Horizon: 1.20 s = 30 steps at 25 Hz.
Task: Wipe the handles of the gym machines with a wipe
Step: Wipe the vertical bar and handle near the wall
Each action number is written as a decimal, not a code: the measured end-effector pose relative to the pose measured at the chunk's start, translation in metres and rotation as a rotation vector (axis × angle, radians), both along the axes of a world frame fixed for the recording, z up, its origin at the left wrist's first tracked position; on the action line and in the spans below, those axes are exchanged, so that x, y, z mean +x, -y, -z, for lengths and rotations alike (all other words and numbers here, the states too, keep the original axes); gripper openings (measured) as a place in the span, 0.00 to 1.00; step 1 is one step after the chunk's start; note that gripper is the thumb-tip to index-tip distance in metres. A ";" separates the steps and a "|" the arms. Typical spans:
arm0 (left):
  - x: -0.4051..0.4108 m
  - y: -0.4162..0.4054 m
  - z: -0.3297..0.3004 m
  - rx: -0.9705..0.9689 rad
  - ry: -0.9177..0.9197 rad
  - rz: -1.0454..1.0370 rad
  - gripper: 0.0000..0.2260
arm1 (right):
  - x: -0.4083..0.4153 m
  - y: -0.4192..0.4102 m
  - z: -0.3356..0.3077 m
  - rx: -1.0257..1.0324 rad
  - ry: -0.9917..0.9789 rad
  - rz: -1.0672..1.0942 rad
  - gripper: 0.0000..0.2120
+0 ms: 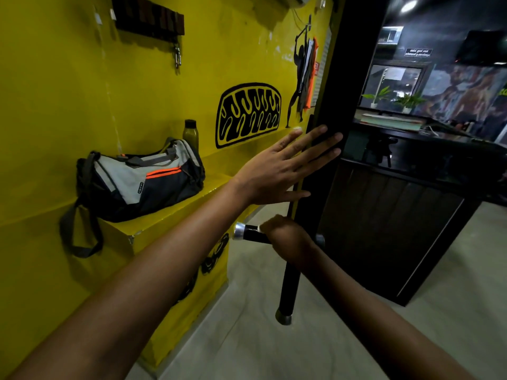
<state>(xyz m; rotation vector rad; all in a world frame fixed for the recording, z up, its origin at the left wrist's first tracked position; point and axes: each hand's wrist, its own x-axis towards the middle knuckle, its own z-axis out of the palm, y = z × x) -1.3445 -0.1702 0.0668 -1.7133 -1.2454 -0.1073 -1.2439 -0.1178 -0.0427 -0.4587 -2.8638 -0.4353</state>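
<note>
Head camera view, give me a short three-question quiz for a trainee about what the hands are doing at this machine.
1. True or false: the left hand is spread flat against the black upright post.
2. Which hand grips the horizontal handle: A left, B right?
3. What white thing shows at the right hand?

Key: 1 true. 2 B. 3 the wipe, held against the handle.

Left: yellow wall [82,91] with black graffiti decal [248,115] and climber silhouette [299,78]. Yellow ledge [170,215] carries a grey-black duffel bag [140,182] and a dark bottle [190,133]. Floor [274,346] pale grey. Far right: dark counter [397,215], potted plants [408,101], mural wall [466,91], ceiling light [408,5].
</note>
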 end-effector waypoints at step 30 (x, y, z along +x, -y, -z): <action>-0.004 0.001 0.001 0.019 -0.009 0.000 0.33 | -0.055 0.025 -0.024 -0.251 0.194 0.205 0.13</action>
